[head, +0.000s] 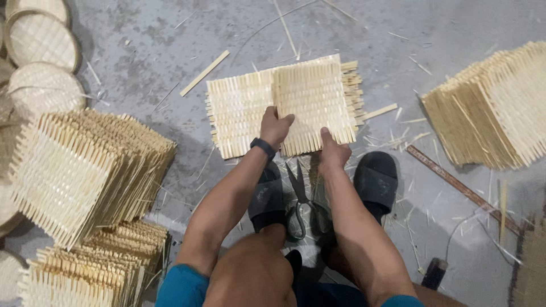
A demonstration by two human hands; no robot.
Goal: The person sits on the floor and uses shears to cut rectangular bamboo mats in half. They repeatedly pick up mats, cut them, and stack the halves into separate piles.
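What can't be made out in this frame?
Head view only:
- Left hand fingers: curled behind the top woven bamboo mat.
- Lower mat: partly covered by the top one.
- Scissors handles: partly hidden between the legs.
- Round woven trays: cut off by the left edge.

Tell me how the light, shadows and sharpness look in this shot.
Head view: soft, even light, no glare; faint shadows beside the left hand and under the woven bamboo mat both hands hold; right hand sharp; slight wide-angle bending near the stacks at the edges.

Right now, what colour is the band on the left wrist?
Black; the wristband shows clearly in the head view, just below the left hand.
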